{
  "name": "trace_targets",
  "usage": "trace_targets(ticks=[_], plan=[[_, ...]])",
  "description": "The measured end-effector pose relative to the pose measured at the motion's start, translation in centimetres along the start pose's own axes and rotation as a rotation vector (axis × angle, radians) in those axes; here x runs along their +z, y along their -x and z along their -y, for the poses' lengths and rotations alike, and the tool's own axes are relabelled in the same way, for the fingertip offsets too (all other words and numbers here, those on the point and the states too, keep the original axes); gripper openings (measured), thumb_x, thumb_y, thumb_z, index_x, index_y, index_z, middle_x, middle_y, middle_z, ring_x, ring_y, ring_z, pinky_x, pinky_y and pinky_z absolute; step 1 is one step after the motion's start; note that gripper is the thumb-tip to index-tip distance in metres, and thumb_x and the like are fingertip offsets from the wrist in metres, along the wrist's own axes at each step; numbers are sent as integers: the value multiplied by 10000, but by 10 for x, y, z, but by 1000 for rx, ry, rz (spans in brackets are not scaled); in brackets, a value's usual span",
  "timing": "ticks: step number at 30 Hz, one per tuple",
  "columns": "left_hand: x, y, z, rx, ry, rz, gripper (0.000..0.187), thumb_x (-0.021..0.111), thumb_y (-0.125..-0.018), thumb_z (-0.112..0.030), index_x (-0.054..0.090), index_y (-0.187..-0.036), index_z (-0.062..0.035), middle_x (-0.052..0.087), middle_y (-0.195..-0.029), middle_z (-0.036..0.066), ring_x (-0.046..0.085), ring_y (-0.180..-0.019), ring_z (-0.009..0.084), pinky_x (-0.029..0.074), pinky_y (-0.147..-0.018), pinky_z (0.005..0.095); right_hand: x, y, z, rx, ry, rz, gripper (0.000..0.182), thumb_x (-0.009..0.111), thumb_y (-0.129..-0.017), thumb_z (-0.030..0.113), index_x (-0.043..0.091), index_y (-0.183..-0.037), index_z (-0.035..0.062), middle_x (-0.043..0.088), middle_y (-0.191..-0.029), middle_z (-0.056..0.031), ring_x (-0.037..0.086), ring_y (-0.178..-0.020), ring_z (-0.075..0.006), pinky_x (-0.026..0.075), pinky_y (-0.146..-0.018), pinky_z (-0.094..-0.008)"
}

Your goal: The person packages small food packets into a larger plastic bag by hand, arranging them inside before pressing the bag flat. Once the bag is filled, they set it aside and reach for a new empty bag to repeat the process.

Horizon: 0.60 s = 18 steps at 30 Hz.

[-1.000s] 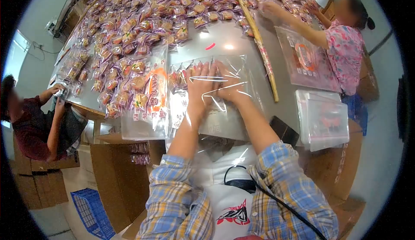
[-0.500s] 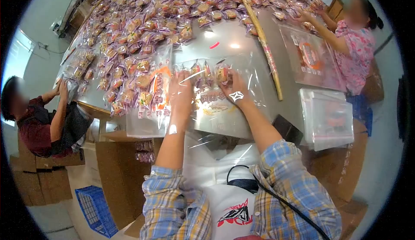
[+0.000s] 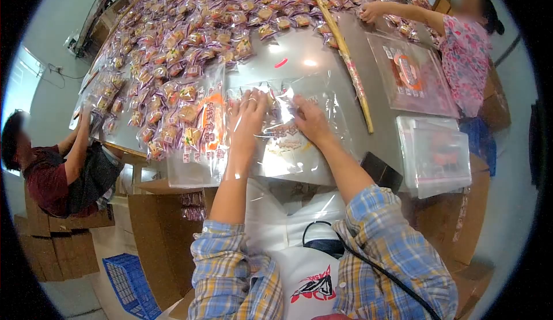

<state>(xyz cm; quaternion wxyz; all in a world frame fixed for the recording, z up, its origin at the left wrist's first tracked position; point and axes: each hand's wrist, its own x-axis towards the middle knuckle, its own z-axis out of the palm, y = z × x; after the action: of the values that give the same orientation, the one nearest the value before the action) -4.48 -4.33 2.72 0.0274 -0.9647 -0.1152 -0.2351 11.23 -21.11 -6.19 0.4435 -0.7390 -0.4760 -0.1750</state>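
Note:
A large clear plastic bag [image 3: 288, 161] with printed lettering lies flat at the table's front edge, and both my forearms reach over it. My left hand [image 3: 249, 115] rests palm down at the bag's left half, fingers stretched out, with glints of film across it. To its right, my right hand [image 3: 313, 121] is also palm down, its fingers reaching forward at the bag's far part. Glare and film blur whatever lies between the fingertips. Left of my left hand, another clear bag with orange print [image 3: 212, 127] lies beside several small wrapped cakes [image 3: 189, 112].
Small wrapped cakes [image 3: 173, 38] cover the table's far and left parts. A long wooden pole [image 3: 348, 61] lies at right. Flat printed bags [image 3: 403, 72] and a bag stack [image 3: 435, 156] sit beyond it. People work at left [image 3: 49, 170] and right [image 3: 466, 61]. Cardboard boxes [image 3: 158, 233] stand below.
The small cake packets at my hands no longer show plainly. My left fingers have spread flat, and my right hand no longer grips a packet. The person at right has stretched an arm over the cakes.

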Motion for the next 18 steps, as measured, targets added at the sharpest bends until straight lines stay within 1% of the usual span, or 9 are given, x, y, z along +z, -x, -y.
trace_targets(ticks=[2, 6, 7, 9, 11, 14, 15, 16, 18], plan=[[6, -1, 2, 54, 66, 90, 623, 714, -900, -219, 533, -1482, -92, 530, -1553, 142, 495, -1430, 292, 351, -1176, 515, -3, 2, 3, 36, 3, 19, 605, 781, -829, 53, 602, -1404, 110, 712, -1176, -181, 707, -924, -327, 582, -808, -421], [14, -7, 6, -45, 64, 89, 635, 773, -822, -259, 603, -1409, -86, 645, -1428, 86, 577, -1345, 281, 377, -1166, 477, -13, -10, 18, 29, -54, 68, 630, 753, -811, 23, 618, -1417, 134, 705, -1287, -161, 701, -1014, -336, 568, -895, -422], [16, -7, 8, -63, 59, 34, 653, 805, -778, -280, 628, -1372, -74, 676, -1377, 103, 610, -1298, 306, 395, -1155, 492, -12, -10, 18, 15, -64, 63, 637, 747, -813, 24, 617, -1425, 143, 706, -1281, -160, 701, -1009, -338, 564, -899, -424], [13, -6, 9, -153, 109, 47, 644, 794, -787, -276, 624, -1369, -58, 668, -1382, 132, 602, -1304, 323, 384, -1164, 513, -10, -10, 14, -15, -80, 50, 652, 734, -817, 24, 614, -1443, 161, 709, -1270, -158, 700, -1000, -342, 556, -906, -428], [5, -5, 5, -223, 217, 87, 630, 744, -830, -254, 591, -1384, 5, 646, -1387, 207, 573, -1331, 370, 328, -1206, 533, -7, -6, 10, 97, -26, 138, 642, 744, -854, 129, 582, -1473, 181, 696, -1305, -150, 691, -1059, -346, 545, -947, -456], [0, -7, -3, -214, 164, 127, 624, 693, -861, -220, 554, -1404, 53, 611, -1426, 227, 527, -1379, 386, 292, -1226, 534, -19, -12, 23, 93, 13, 197, 682, 748, -873, 196, 538, -1521, 214, 696, -1311, -125, 678, -1080, -353, 541, -964, -464], [-1, -6, -10, -176, 128, 1, 616, 661, -880, -191, 533, -1422, 73, 582, -1458, 224, 492, -1413, 390, 285, -1230, 541, -18, -11, 23, 94, 15, 191, 689, 747, -872, 193, 532, -1526, 221, 698, -1304, -130, 677, -1079, -357, 540, -964, -463], [-8, -13, -21, -138, -14, -7, 588, 697, -821, -154, 581, -1369, 27, 576, -1436, 213, 508, -1394, 384, 368, -1161, 543, -18, -10, 23, 96, 16, 185, 697, 746, -871, 189, 526, -1530, 227, 700, -1297, -135, 676, -1077, -362, 539, -965, -463], [7, -21, -26, 27, 80, -11, 626, 707, -819, -152, 563, -1412, -13, 571, -1454, 177, 487, -1419, 373, 342, -1182, 556, -17, -9, 22, 113, 19, 207, 703, 739, -873, 179, 513, -1538, 207, 705, -1269, -147, 671, -1067, -375, 532, -973, -475]])
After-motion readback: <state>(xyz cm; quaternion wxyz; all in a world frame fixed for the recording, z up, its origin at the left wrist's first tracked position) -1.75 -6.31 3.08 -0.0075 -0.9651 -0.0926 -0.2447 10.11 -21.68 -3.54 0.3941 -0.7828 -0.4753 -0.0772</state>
